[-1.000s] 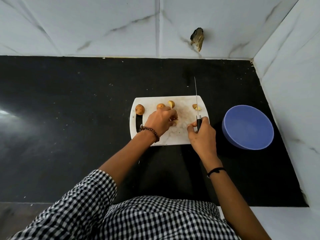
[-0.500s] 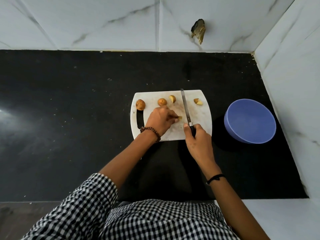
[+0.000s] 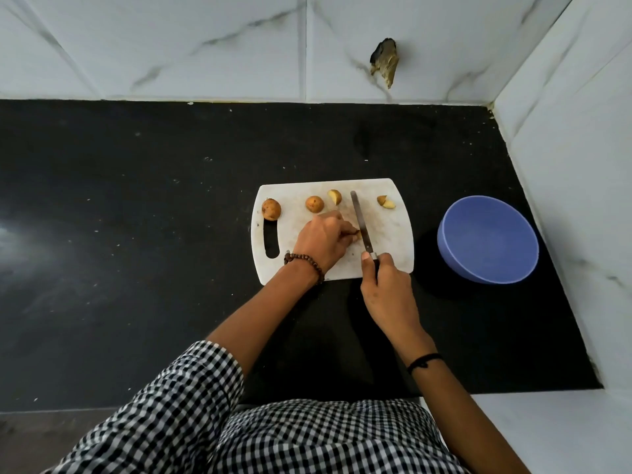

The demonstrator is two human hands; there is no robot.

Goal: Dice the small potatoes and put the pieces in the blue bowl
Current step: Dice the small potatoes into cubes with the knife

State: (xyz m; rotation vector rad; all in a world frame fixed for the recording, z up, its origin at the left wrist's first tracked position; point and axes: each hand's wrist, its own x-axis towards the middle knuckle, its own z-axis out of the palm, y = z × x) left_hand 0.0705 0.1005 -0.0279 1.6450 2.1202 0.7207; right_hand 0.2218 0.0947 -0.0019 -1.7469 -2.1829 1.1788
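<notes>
A white cutting board [image 3: 393, 234] lies on the black counter. On it, my left hand [image 3: 323, 241] pinches a small potato piece [image 3: 357, 235] against the board. My right hand [image 3: 388, 292] grips the handle of a knife [image 3: 360, 222] whose blade lies right beside that piece. Two whole small potatoes [image 3: 271, 209] [image 3: 314, 203] sit along the board's far edge, with a cut half [image 3: 334, 197] next to them and cut pieces [image 3: 386, 202] at the far right. The blue bowl [image 3: 487, 234] stands to the right of the board and looks empty.
The black counter [image 3: 136, 234] spreads wide to the left. White marble-patterned walls close off the back and the right side, meeting in a corner behind the bowl. A dark broken spot [image 3: 384, 65] marks the back wall.
The knife has swung left from the board's right part and come down beside the piece under my left fingers. My left hand has stayed on that piece.
</notes>
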